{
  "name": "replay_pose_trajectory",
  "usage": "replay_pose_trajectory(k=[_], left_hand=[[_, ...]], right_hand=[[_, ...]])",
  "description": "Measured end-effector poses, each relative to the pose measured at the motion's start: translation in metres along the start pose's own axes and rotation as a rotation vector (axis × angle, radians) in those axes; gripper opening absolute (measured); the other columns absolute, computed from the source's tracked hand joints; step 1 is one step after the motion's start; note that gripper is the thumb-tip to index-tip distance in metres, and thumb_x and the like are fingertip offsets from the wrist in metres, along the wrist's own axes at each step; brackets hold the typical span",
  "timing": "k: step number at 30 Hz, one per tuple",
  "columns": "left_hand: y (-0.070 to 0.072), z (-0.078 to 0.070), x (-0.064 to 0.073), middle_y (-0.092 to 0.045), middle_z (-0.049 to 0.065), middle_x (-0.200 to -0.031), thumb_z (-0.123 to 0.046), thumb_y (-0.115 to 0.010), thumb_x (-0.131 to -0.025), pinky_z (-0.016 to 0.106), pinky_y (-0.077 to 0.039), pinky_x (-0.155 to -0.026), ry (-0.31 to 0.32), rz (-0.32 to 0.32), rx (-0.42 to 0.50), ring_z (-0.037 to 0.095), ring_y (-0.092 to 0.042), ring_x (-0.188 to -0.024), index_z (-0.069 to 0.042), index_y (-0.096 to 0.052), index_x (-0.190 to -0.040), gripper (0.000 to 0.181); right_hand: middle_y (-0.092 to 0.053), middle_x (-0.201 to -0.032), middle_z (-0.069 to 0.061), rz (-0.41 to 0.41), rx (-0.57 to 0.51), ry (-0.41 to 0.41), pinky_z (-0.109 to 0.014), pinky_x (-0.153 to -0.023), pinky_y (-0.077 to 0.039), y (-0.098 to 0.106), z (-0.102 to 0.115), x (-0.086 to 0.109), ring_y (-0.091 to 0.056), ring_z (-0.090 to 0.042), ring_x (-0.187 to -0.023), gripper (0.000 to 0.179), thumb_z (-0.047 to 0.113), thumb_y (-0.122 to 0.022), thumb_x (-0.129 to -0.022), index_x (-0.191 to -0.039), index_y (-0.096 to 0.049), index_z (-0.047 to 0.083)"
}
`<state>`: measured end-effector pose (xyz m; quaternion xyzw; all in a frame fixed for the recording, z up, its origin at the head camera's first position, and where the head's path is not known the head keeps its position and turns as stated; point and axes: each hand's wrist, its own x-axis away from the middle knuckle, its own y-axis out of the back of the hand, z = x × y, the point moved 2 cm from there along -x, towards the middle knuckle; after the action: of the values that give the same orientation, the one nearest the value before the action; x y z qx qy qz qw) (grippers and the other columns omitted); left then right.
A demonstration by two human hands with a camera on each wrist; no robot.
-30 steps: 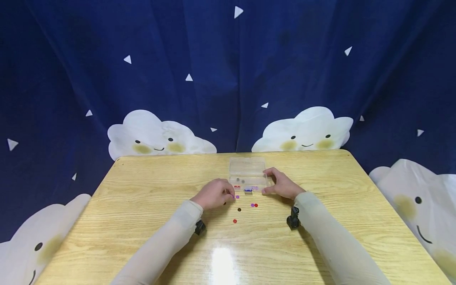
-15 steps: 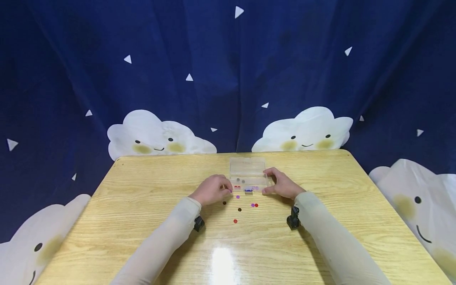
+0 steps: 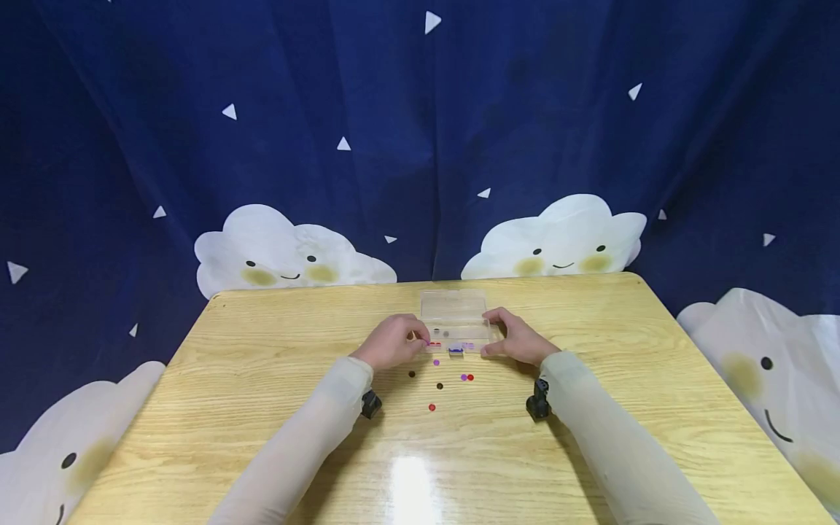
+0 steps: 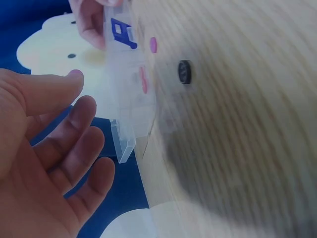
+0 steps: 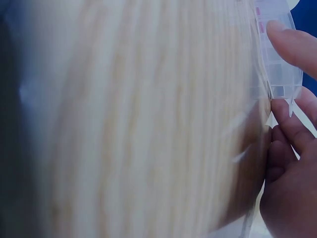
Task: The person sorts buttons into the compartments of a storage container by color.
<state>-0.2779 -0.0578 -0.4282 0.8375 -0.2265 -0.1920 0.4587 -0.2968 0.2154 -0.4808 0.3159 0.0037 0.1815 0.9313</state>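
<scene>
A clear plastic box (image 3: 462,332) with its lid (image 3: 453,305) raised stands near the table's back edge. Small red, purple and dark discs show inside it, and a blue latch (image 3: 456,351) is at its front. My left hand (image 3: 391,341) is over the box's left end, pinching a small purple disc (image 3: 429,343) between thumb and forefinger; in the left wrist view its other fingers are loosely bent. At the right end, my right hand (image 3: 518,338) grips the box, thumb at the front and fingers behind; the right wrist view shows the thumb (image 5: 287,42) against its wall.
Before the box lie loose discs: a purple one (image 3: 436,362), two black ones, one being a black disc (image 3: 440,386), a red disc (image 3: 432,407), and a purple disc (image 3: 464,378) touching another red one. A dark blue curtain (image 3: 420,146) hangs behind the wooden table (image 3: 295,328).
My left hand has lifted the purple disc from the table in front of the box and carried it up and back over the box's left end. The right hand keeps its grip.
</scene>
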Motion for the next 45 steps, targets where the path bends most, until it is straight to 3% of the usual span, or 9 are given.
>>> replay_pose_trajectory(k=[9, 17, 45], left_hand=[[0.001, -0.002, -0.014, -0.071, -0.001, -0.090, -0.012, -0.066, -0.091, 0.026, -0.049, -0.074, 0.005, -0.045, 0.000, 0.011, -0.059, -0.080, -0.014, -0.075, -0.090, 0.009], [0.003, -0.003, -0.022, -0.073, 0.000, -0.091, -0.013, -0.065, -0.091, 0.025, -0.050, -0.072, 0.023, -0.047, 0.015, 0.011, -0.061, -0.080, -0.014, -0.075, -0.091, 0.010], [-0.004, -0.010, -0.052, -0.073, 0.002, -0.092, -0.017, -0.067, -0.092, 0.031, -0.052, -0.081, 0.171, -0.031, -0.031, 0.015, -0.061, -0.084, -0.014, -0.075, -0.090, 0.008]], right_hand=[[-0.041, -0.151, -0.021, 0.001, -0.004, -0.015, -0.057, -0.121, -0.024, 0.002, 0.003, 0.002, -0.033, -0.041, -0.144, 0.074, 0.021, -0.081, -0.081, -0.142, -0.041, 0.005], [-0.040, -0.151, -0.023, 0.005, -0.008, -0.008, -0.058, -0.120, -0.024, 0.000, 0.005, 0.003, -0.033, -0.043, -0.144, 0.073, 0.019, -0.080, -0.082, -0.142, -0.040, 0.003], [-0.041, -0.152, -0.021, 0.002, -0.014, -0.016, -0.057, -0.120, -0.025, 0.000, 0.001, 0.000, -0.032, -0.041, -0.145, 0.074, 0.020, -0.081, -0.081, -0.142, -0.041, 0.004]])
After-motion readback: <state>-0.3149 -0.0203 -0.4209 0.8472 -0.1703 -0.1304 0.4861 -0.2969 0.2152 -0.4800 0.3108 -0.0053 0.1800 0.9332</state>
